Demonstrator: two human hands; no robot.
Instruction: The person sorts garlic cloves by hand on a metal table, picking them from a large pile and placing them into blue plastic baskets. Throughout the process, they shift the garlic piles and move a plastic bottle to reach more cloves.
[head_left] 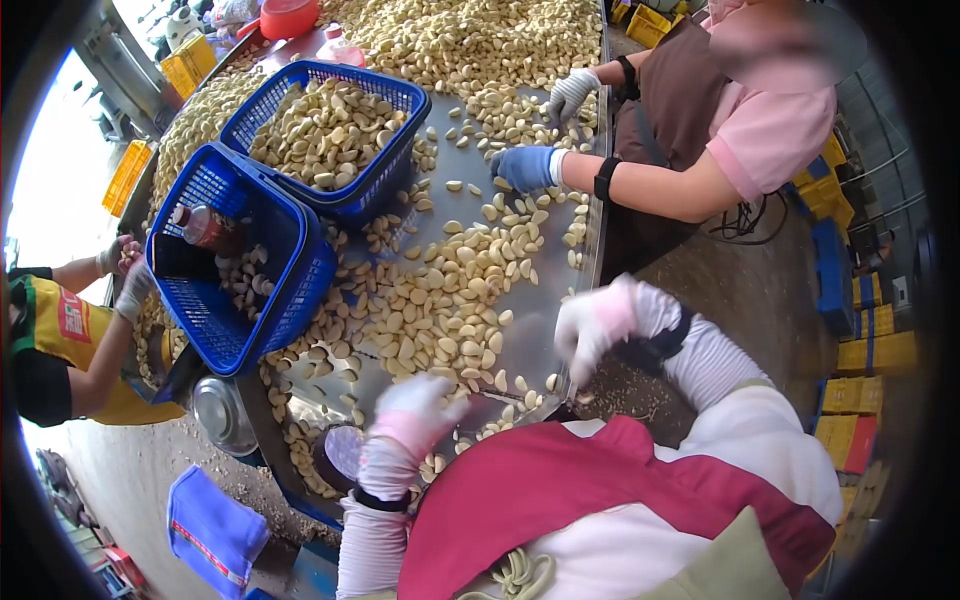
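Note:
My left hand point(415, 408), in a white glove with a pink cuff, is over the near end of the metal table point(530, 330), beside pale, bean-shaped pieces point(440, 300). Motion smears its fingers, so its grip cannot be made out. At the table's right edge my right hand point(597, 322), gloved the same way, points its fingers downward; they are blurred as well, and nothing can be made out in them. The loose pieces spread in front of and between both hands.
A blue basket point(335, 195) holds many pieces; another, tilted blue basket point(240, 345) holds a bottle point(208, 230) and some pieces. Across the table on the right, a co-worker's gloved hands point(525, 168) touch pieces. Another person's hands point(132, 290) are at the left edge.

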